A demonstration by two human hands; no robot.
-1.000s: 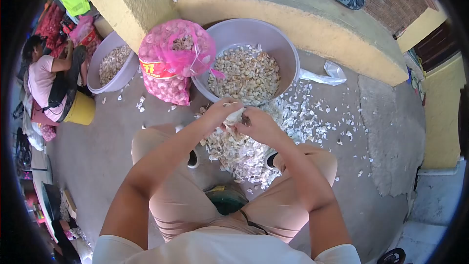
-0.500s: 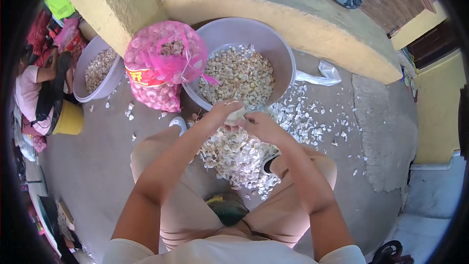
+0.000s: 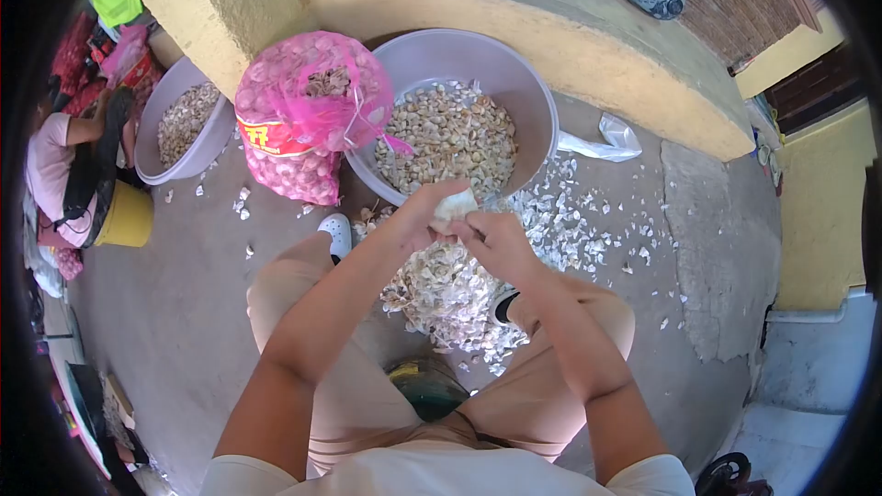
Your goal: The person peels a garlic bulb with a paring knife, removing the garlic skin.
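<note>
Fingers of the left hand [image 3: 418, 216] and right hand [image 3: 491, 239] pinch one garlic bulb [image 3: 454, 207] between them, left hand cupping it from the left, right fingertips pressed in from below. It hangs just over the near rim of the big basin [image 3: 533, 96], above the peel heap [image 3: 450, 294] on the floor.

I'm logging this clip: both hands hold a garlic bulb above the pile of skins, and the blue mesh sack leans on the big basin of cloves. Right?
Not quite. The mesh sack is pink, not blue, as the head view shows. The rest stands: left hand and right hand hold the garlic bulb above the pile of skins, and the sack leans on the big basin.
</note>
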